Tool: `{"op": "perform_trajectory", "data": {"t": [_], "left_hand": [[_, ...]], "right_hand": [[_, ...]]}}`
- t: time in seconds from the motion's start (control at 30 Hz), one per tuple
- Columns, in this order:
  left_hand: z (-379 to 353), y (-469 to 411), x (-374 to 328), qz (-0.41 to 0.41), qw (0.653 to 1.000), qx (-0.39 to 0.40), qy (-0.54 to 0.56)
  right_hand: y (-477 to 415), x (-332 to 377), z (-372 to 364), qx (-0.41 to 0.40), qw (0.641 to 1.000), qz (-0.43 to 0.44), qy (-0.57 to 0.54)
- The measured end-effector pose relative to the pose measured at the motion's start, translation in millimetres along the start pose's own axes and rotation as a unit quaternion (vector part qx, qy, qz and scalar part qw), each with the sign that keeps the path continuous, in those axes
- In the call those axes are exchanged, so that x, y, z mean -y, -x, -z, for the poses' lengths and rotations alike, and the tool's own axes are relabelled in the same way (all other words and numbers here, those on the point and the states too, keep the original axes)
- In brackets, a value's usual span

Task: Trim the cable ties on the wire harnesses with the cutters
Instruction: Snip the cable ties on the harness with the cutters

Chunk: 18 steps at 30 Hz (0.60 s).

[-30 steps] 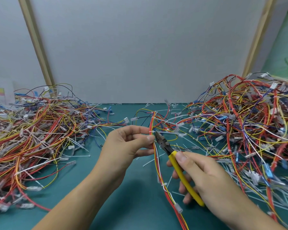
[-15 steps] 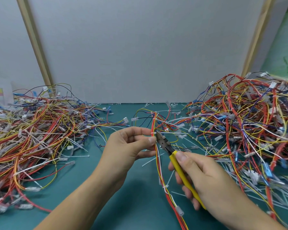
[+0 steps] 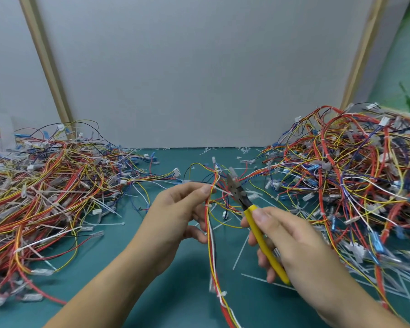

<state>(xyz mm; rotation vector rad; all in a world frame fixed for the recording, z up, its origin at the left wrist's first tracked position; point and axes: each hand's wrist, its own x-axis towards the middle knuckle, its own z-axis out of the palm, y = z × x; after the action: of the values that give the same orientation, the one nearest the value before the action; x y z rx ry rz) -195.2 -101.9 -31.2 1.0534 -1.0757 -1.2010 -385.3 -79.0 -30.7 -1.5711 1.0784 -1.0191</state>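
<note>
My left hand [image 3: 175,216] pinches a wire harness [image 3: 211,252] of red, yellow and white wires, held up above the green mat. A white cable tie [image 3: 225,191] sticks out sideways from the harness just right of my left thumb. My right hand [image 3: 291,242] grips the yellow-handled cutters [image 3: 258,230]. Their dark jaws [image 3: 233,185] point up and left and sit at that tie's tail. A second tie [image 3: 221,295] wraps the harness lower down.
A large heap of harnesses [image 3: 45,190] lies on the left of the green mat [image 3: 128,268] and another heap [image 3: 350,181] on the right. Cut tie tails [image 3: 242,252] litter the mat near my right hand. A grey panel [image 3: 199,67] stands behind.
The cutters have moved up and slightly right, away from my left thumb, with the jaws now at the tie's tail. My left hand holds the harness in about the same spot.
</note>
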Motion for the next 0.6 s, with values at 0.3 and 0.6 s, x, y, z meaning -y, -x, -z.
{"op": "perform_trajectory", "data": {"t": [0.3,0.6], "left_hand": [[-0.7,4.2,0.2,-0.073,0.995,-0.023,-0.061],[-2.1,2.0,-0.3,-0.039,0.997,-0.039,-0.049]], "right_hand": [[0.9,-2.1,-3.8,0.046,0.996,-0.059,-0.04],[2.6,0.2,-3.9,0.033,0.998,-0.014,-0.054]]}}
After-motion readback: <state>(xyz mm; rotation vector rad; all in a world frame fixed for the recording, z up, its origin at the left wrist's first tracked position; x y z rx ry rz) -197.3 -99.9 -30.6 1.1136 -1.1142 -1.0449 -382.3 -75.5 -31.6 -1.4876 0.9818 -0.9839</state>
